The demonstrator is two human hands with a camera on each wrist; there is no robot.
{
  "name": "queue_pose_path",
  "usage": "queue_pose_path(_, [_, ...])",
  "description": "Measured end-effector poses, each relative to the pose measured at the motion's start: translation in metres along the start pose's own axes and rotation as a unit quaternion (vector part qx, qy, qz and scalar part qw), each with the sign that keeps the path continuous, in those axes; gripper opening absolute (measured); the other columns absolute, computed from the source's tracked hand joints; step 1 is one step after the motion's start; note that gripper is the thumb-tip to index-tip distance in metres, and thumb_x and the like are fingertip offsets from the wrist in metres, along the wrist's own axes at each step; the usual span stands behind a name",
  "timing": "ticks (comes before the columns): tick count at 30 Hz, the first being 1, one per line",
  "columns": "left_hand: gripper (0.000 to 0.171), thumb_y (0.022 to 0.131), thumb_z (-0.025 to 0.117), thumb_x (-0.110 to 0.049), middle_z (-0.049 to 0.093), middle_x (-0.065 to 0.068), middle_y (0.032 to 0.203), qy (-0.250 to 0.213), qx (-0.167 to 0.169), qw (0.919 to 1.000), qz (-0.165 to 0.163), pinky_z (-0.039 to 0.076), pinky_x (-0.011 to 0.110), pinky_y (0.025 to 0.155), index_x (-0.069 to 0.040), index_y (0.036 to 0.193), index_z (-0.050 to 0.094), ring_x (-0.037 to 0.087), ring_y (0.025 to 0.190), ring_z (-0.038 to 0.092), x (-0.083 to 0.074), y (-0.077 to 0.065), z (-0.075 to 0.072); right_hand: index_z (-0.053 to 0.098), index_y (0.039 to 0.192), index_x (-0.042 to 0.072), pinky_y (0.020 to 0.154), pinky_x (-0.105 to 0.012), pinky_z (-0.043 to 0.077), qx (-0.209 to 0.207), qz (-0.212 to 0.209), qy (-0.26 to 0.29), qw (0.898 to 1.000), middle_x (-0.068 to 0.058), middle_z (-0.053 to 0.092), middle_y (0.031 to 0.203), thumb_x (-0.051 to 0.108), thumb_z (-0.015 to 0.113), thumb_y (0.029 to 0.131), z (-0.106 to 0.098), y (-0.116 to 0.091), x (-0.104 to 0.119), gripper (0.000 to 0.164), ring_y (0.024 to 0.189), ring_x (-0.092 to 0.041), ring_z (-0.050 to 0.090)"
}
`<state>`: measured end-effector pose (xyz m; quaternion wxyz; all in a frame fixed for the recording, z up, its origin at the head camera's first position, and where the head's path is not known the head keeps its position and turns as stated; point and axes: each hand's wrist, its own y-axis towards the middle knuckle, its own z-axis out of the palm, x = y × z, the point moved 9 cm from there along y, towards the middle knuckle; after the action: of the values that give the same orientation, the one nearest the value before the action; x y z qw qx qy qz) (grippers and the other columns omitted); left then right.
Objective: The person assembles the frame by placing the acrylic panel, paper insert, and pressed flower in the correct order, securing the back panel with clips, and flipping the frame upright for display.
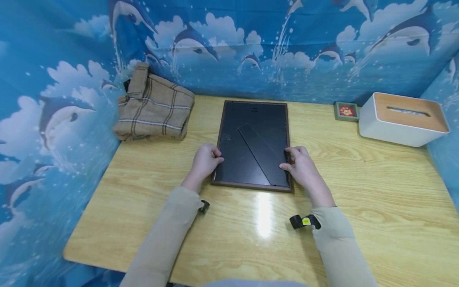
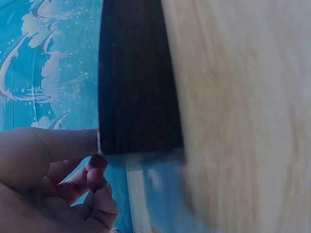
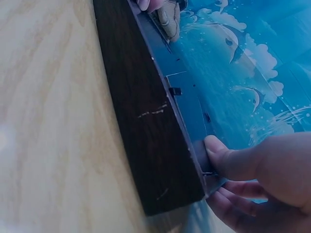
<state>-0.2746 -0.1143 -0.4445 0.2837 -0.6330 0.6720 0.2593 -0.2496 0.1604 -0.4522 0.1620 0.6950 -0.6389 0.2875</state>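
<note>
A picture frame (image 1: 229, 139) with a dark brown wooden edge lies back side up, its black backing and folded slanting stand (image 1: 256, 149) showing. My left hand (image 1: 206, 161) grips its left side near the front corner. In the left wrist view, the thumb presses on the frame's edge (image 2: 138, 82) with the other fingers curled beneath. Opposite it, my right hand (image 1: 303, 165) pinches the right side, thumb on the backing. The right wrist view shows light scratches on the near wooden edge (image 3: 146, 116) and a small black clip (image 3: 175, 91). The front face is hidden.
Folded brown plaid cloth (image 1: 155, 107) sits at the back left of the wooden table (image 1: 358, 175). At the back right are a small green square box (image 1: 338, 111) and a white tissue box (image 1: 389, 129) with a wooden top. A dolphin-print curtain (image 1: 229, 63) borders the table.
</note>
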Motion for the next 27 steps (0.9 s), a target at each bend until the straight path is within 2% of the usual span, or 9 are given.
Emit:
queue_pose_path(6, [0.01, 0.083, 0.074, -0.007, 0.061, 0.012, 0.092, 0.068, 0.037, 0.997, 0.004, 0.049, 0.04, 0.082, 0.0, 0.082, 0.068, 0.029, 0.09, 0.06, -0.007, 0.003, 0.002, 0.039, 0.139, -0.008, 0.088, -0.051, 0.045, 0.0, -0.012, -0.021, 1.0, -0.029, 0.036, 0.131, 0.015, 0.065, 0.091, -0.002, -0.002, 0.005, 0.059, 0.104, -0.038, 0.048])
queue_pose_path(11, [0.01, 0.086, 0.072, -0.01, 0.059, 0.01, 0.095, 0.094, 0.07, 0.9929, -0.02, 0.049, 0.039, 0.078, -0.002, 0.081, 0.068, 0.026, 0.088, 0.058, -0.008, 0.005, 0.003, 0.037, 0.141, -0.007, 0.094, -0.051, 0.044, 0.008, -0.012, -0.031, 0.999, -0.029, 0.034, 0.135, 0.017, 0.062, 0.094, -0.001, -0.002, 0.009, 0.059, 0.112, -0.04, 0.048])
queue_pose_path(14, [0.01, 0.087, 0.071, -0.01, 0.06, 0.009, 0.093, 0.113, 0.085, 0.9897, -0.023, 0.05, 0.038, 0.075, -0.002, 0.082, 0.069, 0.024, 0.085, 0.057, -0.01, 0.006, 0.005, 0.036, 0.141, -0.006, 0.095, -0.052, 0.043, 0.015, -0.007, -0.043, 0.999, -0.03, 0.032, 0.137, 0.018, 0.061, 0.094, 0.001, -0.001, 0.009, 0.058, 0.114, -0.041, 0.047])
queue_pose_path(17, [0.01, 0.087, 0.07, -0.011, 0.063, 0.007, 0.088, 0.155, 0.096, 0.9831, -0.013, 0.051, 0.037, 0.073, -0.004, 0.081, 0.069, 0.022, 0.081, 0.059, -0.014, 0.007, 0.007, 0.034, 0.142, -0.006, 0.097, -0.053, 0.042, 0.022, -0.003, -0.049, 0.999, -0.031, 0.03, 0.139, 0.019, 0.059, 0.096, 0.002, 0.0, 0.008, 0.058, 0.119, -0.044, 0.043])
queue_pose_path(21, [0.011, 0.087, 0.07, -0.01, 0.064, 0.004, 0.081, 0.197, 0.104, 0.9748, -0.007, 0.051, 0.036, 0.066, -0.007, 0.077, 0.067, 0.02, 0.075, 0.059, -0.019, 0.01, 0.009, 0.03, 0.144, -0.006, 0.1, -0.055, 0.038, 0.031, 0.002, -0.049, 0.998, -0.032, 0.026, 0.141, 0.019, 0.055, 0.097, 0.005, 0.0, 0.008, 0.058, 0.125, -0.046, 0.038])
queue_pose_path(24, [0.013, 0.086, 0.07, -0.009, 0.064, 0.004, 0.078, 0.2, 0.099, 0.9746, -0.011, 0.05, 0.035, 0.064, -0.008, 0.074, 0.066, 0.02, 0.073, 0.058, -0.019, 0.01, 0.009, 0.028, 0.145, -0.006, 0.102, -0.055, 0.037, 0.039, 0.007, -0.045, 0.998, -0.032, 0.024, 0.142, 0.019, 0.054, 0.098, 0.007, 0.0, 0.005, 0.058, 0.126, -0.046, 0.036])
queue_pose_path(27, [0.012, 0.086, 0.071, -0.01, 0.062, 0.005, 0.082, 0.206, 0.078, 0.9753, -0.004, 0.05, 0.036, 0.067, -0.007, 0.076, 0.065, 0.022, 0.076, 0.058, -0.017, 0.007, 0.008, 0.028, 0.145, -0.006, 0.101, -0.055, 0.037, 0.038, 0.005, -0.029, 0.999, -0.032, 0.025, 0.142, 0.019, 0.054, 0.098, 0.009, 0.0, 0.003, 0.058, 0.124, -0.046, 0.038])
